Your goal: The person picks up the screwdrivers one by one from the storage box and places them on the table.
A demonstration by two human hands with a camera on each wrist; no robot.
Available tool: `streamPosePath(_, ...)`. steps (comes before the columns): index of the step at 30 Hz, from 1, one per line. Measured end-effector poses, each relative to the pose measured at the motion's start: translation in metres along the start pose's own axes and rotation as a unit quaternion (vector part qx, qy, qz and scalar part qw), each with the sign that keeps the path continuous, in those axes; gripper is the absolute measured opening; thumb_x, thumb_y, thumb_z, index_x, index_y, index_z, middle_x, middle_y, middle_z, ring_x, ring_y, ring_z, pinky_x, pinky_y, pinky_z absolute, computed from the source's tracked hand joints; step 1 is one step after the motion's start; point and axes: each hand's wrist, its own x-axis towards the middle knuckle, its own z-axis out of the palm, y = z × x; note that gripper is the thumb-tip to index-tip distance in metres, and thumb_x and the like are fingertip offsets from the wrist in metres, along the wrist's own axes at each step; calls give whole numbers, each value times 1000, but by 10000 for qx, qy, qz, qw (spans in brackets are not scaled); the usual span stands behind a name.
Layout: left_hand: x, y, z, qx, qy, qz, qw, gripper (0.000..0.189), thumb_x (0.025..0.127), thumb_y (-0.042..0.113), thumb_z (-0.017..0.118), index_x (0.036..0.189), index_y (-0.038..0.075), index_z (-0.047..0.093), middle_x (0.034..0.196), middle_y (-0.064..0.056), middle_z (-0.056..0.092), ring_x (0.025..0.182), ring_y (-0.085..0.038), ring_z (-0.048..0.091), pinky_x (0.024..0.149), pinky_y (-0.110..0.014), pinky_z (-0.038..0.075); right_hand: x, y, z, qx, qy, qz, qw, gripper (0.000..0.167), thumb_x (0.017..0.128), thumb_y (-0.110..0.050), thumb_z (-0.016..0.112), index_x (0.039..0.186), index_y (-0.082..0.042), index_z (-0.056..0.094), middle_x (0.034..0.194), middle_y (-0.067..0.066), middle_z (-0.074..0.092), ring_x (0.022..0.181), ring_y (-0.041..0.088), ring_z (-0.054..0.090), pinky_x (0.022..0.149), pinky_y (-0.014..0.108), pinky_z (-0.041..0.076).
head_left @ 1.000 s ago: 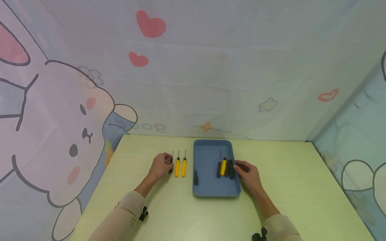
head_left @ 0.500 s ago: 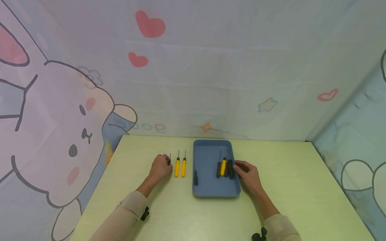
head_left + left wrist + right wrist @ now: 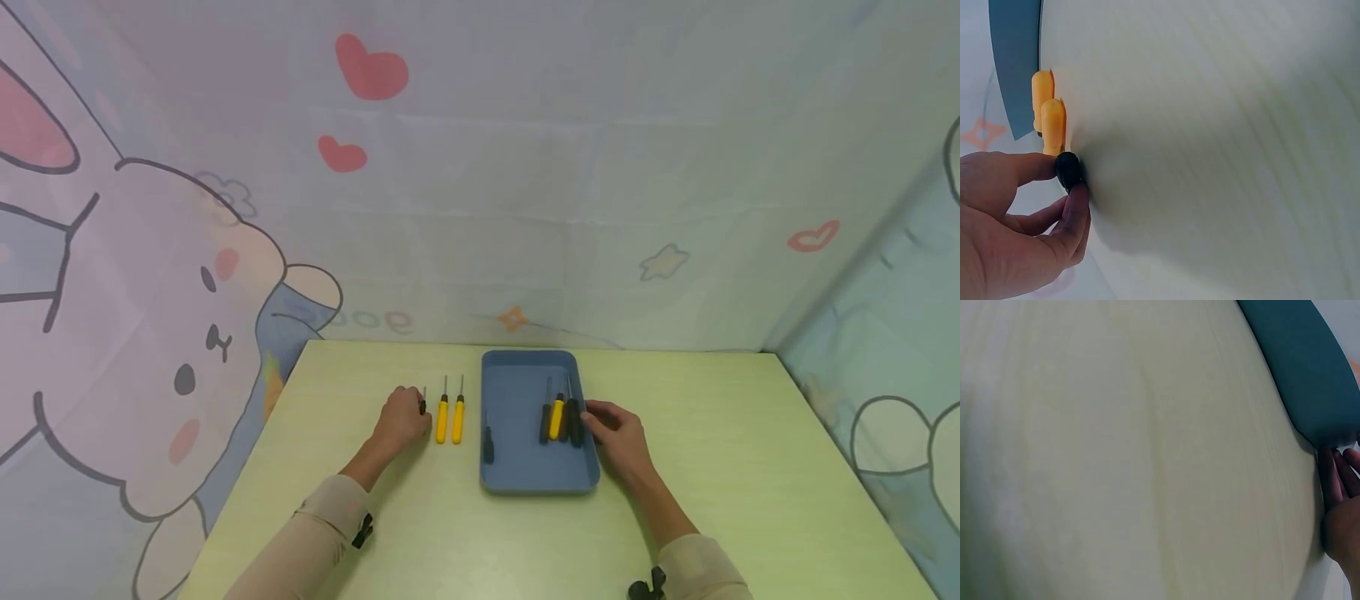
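Note:
My left hand pinches a small black-handled screwdriver between thumb and fingertips, close over the table. Only the shaft and a bit of the handle show in the head view. Just to its right, two yellow-handled screwdrivers lie side by side, shafts pointing away from me. My right hand touches the right side of the blue tray with extended fingers. Inside the tray, a yellow-handled screwdriver lies among several black-handled screwdrivers along the right side. One small black screwdriver lies near the left wall.
The tray stands on a pale yellow-green table near its back edge. A printed cloth backdrop with hearts and a rabbit rises behind and beside the table.
My left hand has shifted slightly left with the black screwdriver, widening the gap to the yellow ones, and its fingers now hide more of the handle. The right hand stays at the tray.

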Motion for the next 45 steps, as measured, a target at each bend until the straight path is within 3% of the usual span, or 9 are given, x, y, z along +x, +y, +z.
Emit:
streamPosePath(6, 0, -1, -1, 75, -160, 26, 9998, 16, 93, 4, 68, 101, -9, 66, 98, -17, 59, 84, -26, 56, 70, -36, 55, -6, -14, -3, 99, -186, 97, 9997, 39, 102, -19, 74, 134, 4, 69, 130, 23, 71, 105, 10, 67, 83, 18, 56)
streamPosePath(14, -4, 1, -6, 241, -65, 28, 9997, 36, 97, 11, 69, 119, -16, 65, 113, -27, 64, 99, -36, 64, 87, -46, 60, -16, -37, -7, 131, -264, 123, 9995, 37, 102, -13, 73, 133, 7, 69, 128, 25, 71, 104, 12, 68, 82, 19, 57)
streamPosePath(19, -6, 8, -12, 165, 165, 163, 9996, 41, 98, 11, 69, 124, -19, 63, 114, -29, 65, 100, -39, 65, 87, -49, 60, -14, -34, -7, 243, -252, 116, 9993, 38, 101, -16, 75, 132, 6, 70, 126, 24, 72, 101, 8, 68, 81, 19, 57)
streamPosePath(26, -10, 19, -22, 118, 225, 283, 9993, 43, 99, 13, 69, 128, -17, 62, 111, -26, 65, 96, -35, 64, 84, -47, 60, -14, -33, -6, 211, -243, 121, 9994, 36, 101, -13, 74, 131, 7, 70, 124, 24, 72, 99, 10, 68, 80, 21, 58)
streamPosePath(32, -9, 26, -26, 14, 324, 521, 9981, 44, 99, 15, 69, 128, -17, 63, 110, -23, 67, 100, -36, 65, 85, -48, 60, -6, -13, -2, 182, -189, 113, 9996, 38, 102, -18, 74, 133, 3, 70, 127, 22, 72, 101, 8, 68, 81, 20, 58)
streamPosePath(38, -8, 37, -27, -97, 285, 549, 9980, 45, 99, 16, 69, 131, -15, 62, 114, -23, 67, 102, -37, 65, 88, -48, 59, -3, -2, 0, 149, -97, 49, 9998, 40, 102, -23, 74, 135, 0, 70, 128, 21, 72, 101, 7, 67, 81, 20, 58)
streamPosePath(45, -11, 53, -29, -245, 282, 601, 9975, 45, 100, 17, 70, 134, -12, 63, 116, -22, 66, 99, -33, 65, 87, -47, 59, -16, -42, -6, 191, -277, 109, 9994, 37, 101, -12, 73, 131, 9, 68, 124, 26, 72, 98, 10, 68, 79, 22, 59)
